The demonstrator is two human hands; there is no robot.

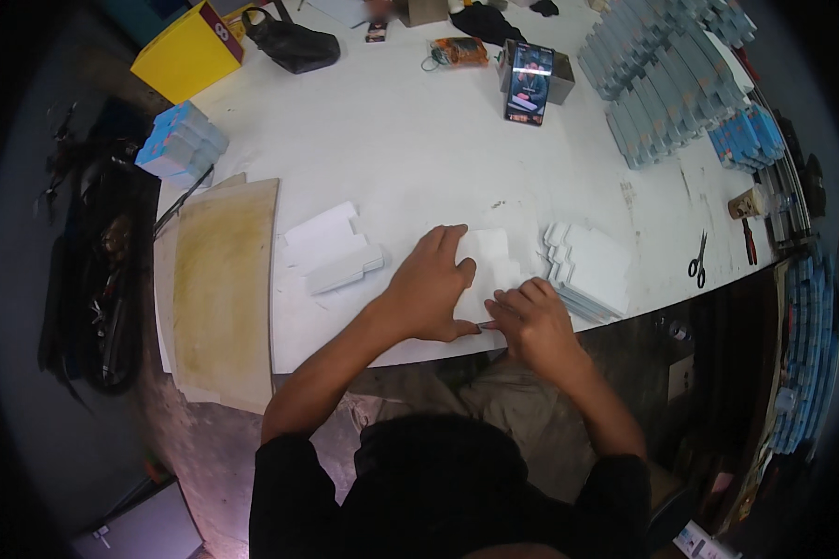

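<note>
A white cardboard carton blank (487,250) lies near the table's front edge, between my two hands. My left hand (431,284) holds its left side, fingers along the far part and thumb at the near edge. At the near right edge, the bent fingers of my right hand (536,326) pinch the card. The two thumbs come close together there, and my hands cover part of the blank. Right of it sits a stack of flat white carton blanks (592,272). To the left of my left hand lie a few folded white carton pieces (345,268).
A tan board (222,289) covers the table's left end. Blue-and-white boxes (182,144) and a yellow box (185,56) stand beyond it. A phone (529,86) leans on a block at the back. Rows of grey cartons (667,93) fill the far right, with scissors (699,261) nearer.
</note>
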